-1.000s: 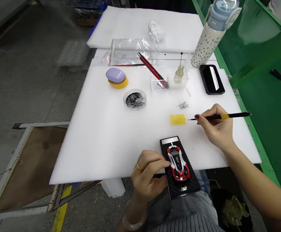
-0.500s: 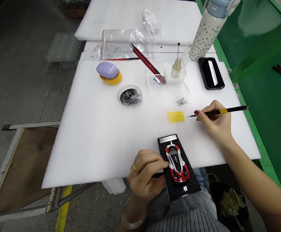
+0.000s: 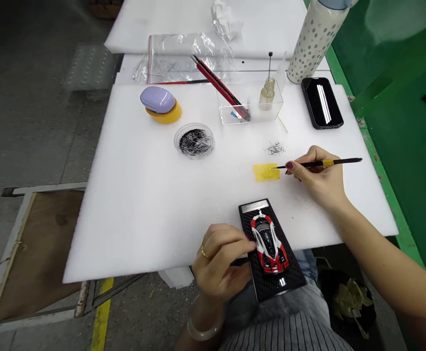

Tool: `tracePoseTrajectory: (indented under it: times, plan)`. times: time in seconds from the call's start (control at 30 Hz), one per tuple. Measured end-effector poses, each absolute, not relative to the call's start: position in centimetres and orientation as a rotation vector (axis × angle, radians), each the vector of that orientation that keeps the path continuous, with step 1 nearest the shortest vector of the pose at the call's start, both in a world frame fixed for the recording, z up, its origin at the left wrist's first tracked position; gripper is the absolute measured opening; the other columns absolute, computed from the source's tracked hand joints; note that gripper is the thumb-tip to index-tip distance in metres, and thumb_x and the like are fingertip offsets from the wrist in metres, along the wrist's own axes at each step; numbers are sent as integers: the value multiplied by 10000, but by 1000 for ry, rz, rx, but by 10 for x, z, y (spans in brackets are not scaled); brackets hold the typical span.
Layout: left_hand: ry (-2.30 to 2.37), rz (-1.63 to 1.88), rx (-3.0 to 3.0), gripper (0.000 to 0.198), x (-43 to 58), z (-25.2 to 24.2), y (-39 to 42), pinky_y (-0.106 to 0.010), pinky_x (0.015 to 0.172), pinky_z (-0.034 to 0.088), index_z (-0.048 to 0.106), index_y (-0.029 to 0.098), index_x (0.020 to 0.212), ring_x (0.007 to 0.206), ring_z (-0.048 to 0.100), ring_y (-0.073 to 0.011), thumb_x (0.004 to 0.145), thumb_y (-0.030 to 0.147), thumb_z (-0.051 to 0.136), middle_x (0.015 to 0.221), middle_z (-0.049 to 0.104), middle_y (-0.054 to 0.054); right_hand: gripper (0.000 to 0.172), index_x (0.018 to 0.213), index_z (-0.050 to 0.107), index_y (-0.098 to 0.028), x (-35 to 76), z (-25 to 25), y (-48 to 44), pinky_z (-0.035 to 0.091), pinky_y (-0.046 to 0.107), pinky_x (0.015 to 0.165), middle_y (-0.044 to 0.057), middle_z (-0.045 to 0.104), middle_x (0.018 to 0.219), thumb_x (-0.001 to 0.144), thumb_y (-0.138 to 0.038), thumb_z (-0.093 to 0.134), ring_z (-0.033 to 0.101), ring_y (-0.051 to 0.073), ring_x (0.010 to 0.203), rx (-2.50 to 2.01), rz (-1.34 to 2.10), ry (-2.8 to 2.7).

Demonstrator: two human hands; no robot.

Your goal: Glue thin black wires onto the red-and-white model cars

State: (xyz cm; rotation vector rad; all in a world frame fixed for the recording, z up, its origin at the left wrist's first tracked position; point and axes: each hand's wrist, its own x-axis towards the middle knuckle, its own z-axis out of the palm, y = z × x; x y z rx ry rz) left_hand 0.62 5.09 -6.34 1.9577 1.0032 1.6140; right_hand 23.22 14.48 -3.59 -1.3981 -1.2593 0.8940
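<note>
My left hand (image 3: 218, 258) sits at the near edge of the white foam board, its fingertips pressed against the left side of a red and white model car (image 3: 270, 243). The car stands on a black perforated display base (image 3: 282, 285) with a silver plate. My right hand (image 3: 317, 178) pinches a slim black applicator with a yellow band (image 3: 339, 161). Its fine tip reaches a yellow patch bearing a glossy smear (image 3: 266, 172). A small pile of black bristles (image 3: 275, 147) lies just beyond.
The white foam board (image 3: 125, 219) also holds a dish of black bristles (image 3: 194, 141), a purple and yellow case (image 3: 159, 105), a clear box (image 3: 250, 103) with a red craft knife and small bottle, and a phone (image 3: 321, 103). A dotted flask (image 3: 315, 39) stands behind.
My right hand has moved left, bringing the applicator tip from beside the yellow patch onto it. My left hand stays on the car. The whole view has drifted slightly upward.
</note>
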Motion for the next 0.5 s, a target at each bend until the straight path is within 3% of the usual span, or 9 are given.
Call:
tracePoseTrajectory:
  times: [0.5]
  plan:
    - [973,1627,1947,104,6,-63,51,-329,712,521,671,110,958,834,599,-159,976,212,671,884,638,-48,455,616,583,-238,234,-35,145,448,278,437,8,697,610,644,-528,932,609,141,512,-1370,907,-1179]
